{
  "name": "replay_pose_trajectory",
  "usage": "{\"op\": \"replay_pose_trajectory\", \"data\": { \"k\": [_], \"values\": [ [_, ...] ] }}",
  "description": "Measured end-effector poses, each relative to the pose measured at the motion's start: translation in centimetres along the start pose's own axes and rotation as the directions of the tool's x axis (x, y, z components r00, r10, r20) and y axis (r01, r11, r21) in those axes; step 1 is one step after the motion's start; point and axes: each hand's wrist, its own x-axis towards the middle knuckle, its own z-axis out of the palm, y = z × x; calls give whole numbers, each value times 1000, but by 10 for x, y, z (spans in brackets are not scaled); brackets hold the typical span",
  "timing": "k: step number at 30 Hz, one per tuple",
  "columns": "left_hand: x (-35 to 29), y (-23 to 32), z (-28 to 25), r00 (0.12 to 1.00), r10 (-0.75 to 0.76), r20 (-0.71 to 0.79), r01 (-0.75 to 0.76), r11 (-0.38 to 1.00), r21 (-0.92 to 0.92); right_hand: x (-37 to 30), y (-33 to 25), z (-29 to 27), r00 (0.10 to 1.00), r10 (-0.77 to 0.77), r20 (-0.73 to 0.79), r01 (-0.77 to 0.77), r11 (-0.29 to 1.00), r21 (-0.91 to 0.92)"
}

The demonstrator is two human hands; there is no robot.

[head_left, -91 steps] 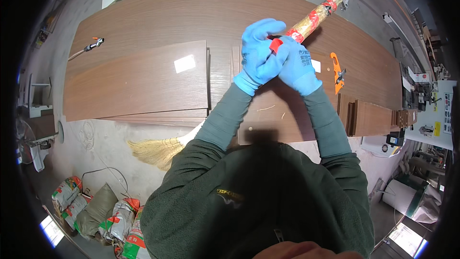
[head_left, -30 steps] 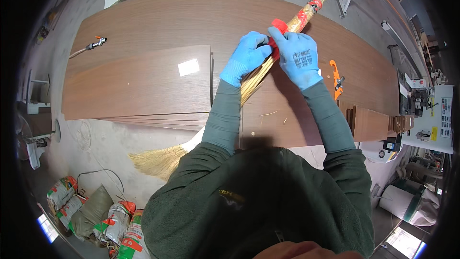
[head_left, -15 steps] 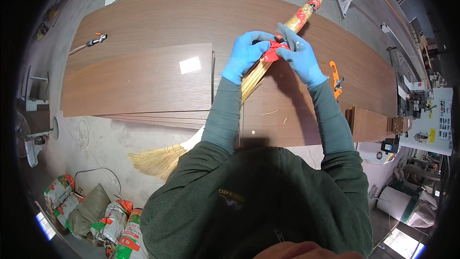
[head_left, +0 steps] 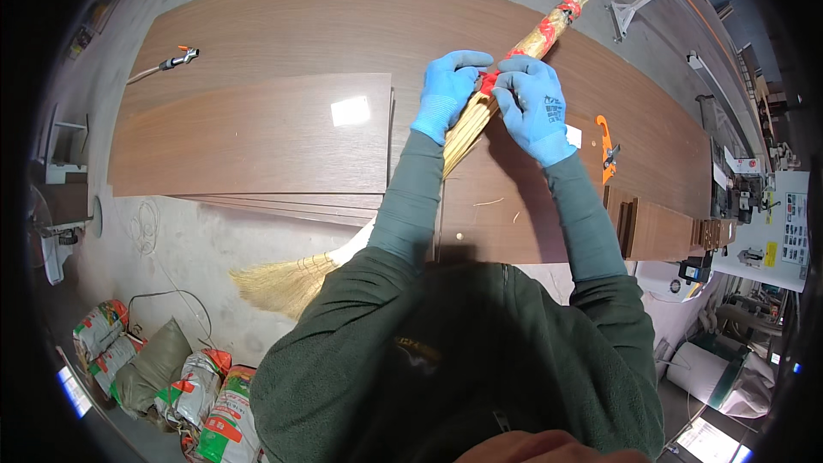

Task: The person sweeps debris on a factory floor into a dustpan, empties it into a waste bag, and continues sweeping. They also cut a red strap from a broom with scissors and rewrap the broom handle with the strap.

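Note:
A straw broom (head_left: 467,133) slants across the wooden work surface, its wrapped handle end at the upper right. Bristles (head_left: 283,283) fan out past the near edge, and my left arm hides part of the length between. Around the stalks runs a shiny red strip (head_left: 489,83), perhaps plastic or tape. My left hand (head_left: 447,93), in a blue glove, pinches at the strip's left side. On the other side my right hand (head_left: 533,107), gloved too, has its fingers curled in on the strip and stalks. More red wrapping shows farther up the handle.
Stacked brown panels (head_left: 257,137) with a white label lie left of the broom. An air-hose nozzle (head_left: 171,63) rests at the far left. Right of my hands are an orange tool (head_left: 605,150) and brown blocks (head_left: 660,227). Filled sacks (head_left: 227,416) sit on the floor at lower left.
The red strip, spread between both hands before, now shows as a smaller patch at the stalks. My right hand has turned, showing its back, with fingers curled more. The view has shifted slightly.

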Motion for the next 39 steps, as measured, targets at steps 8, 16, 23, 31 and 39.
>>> {"op": "replay_pose_trajectory", "data": {
  "k": [8, 16, 23, 31, 39],
  "values": [
    [9, -11, 6, 951, 188, -244, -134, 966, 222, -18, 9, 13, 999, 26, 48, -44, 903, 428],
    [25, -15, -25, 887, 121, -445, -50, 985, 168, -17, 19, 27, 993, -94, -76, 111, 960, 259],
    [21, -14, -22, 995, -64, 82, 55, 992, 113, -4, 20, 35, 984, -133, -122, 151, 976, 157],
    [37, -19, -30, 927, -59, -369, 116, 984, 135, 14, 7, 32, 913, -392, -117, 395, 919, 8],
    [53, -24, -49, 831, -330, -448, -119, 681, -723, -1, 29, 29, 994, 112, 18, -111, 935, 337]
  ]
}}
